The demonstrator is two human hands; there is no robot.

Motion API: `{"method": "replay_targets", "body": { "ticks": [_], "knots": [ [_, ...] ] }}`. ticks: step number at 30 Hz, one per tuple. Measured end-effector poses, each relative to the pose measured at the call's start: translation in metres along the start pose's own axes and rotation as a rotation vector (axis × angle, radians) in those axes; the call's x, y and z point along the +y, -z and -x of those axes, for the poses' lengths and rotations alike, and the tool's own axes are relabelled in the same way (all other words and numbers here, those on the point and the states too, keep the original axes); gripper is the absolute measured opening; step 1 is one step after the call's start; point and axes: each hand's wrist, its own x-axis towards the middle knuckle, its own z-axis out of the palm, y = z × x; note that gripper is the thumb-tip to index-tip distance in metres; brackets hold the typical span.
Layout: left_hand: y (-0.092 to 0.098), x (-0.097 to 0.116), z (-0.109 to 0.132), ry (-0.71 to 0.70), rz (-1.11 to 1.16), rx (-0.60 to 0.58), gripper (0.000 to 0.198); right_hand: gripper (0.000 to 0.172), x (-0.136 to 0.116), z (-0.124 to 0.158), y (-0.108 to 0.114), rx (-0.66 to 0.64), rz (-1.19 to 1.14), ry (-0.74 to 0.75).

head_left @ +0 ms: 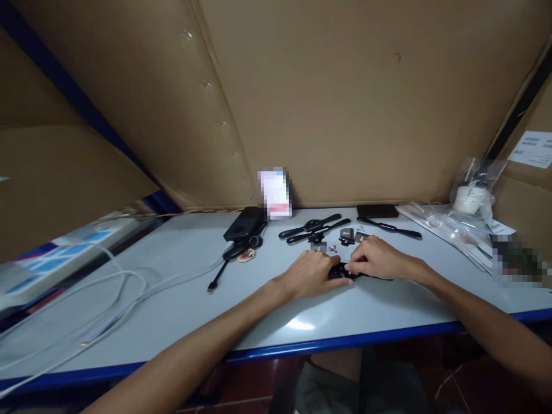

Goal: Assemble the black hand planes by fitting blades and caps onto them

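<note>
A slim black handle-like piece (340, 271) lies low over the table front, mostly covered by my two hands. My left hand (314, 271) is closed around its left end, thumb along the near side. Fingertips of my right hand (374, 257) are pinched together at its middle; what they hold is too small to make out. Just beyond are black clip-like pieces with metal plates (347, 235) and a few small silver screws (333, 249). Behind these rest black slotted handles (330, 229), and another black handle (390, 228) lies to the right.
A lit phone (276, 195) leans on the cardboard wall. Left of it sits a black box (244, 224) with a short cable. White cables (142, 287) cross the left side. Clear plastic bags (448, 225) and a bagged cup (471, 199) are at right; a flat black item (378, 211) lies behind.
</note>
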Motion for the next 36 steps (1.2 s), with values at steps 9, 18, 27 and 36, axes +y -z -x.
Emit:
{"method": "replay_targets", "body": {
  "ticks": [9, 18, 27, 36],
  "knots": [
    [-0.001, -0.001, 0.0, 0.0, 0.013, 0.019, 0.064, 0.038, 0.002, 0.0, -0.001, 0.033, 0.083, -0.028],
    [-0.002, -0.001, 0.0, -0.014, 0.007, 0.022, 0.063, 0.036, -0.002, 0.0, -0.002, -0.017, 0.146, -0.048],
    [-0.002, 0.0, 0.0, 0.004, -0.014, -0.004, 0.061, 0.028, -0.01, -0.002, -0.022, -0.045, 0.356, -0.081],
    [-0.001, 0.0, 0.0, 0.011, -0.005, -0.002, 0.056, 0.026, -0.015, 0.001, -0.029, -0.026, 0.368, -0.134]
  ]
}}
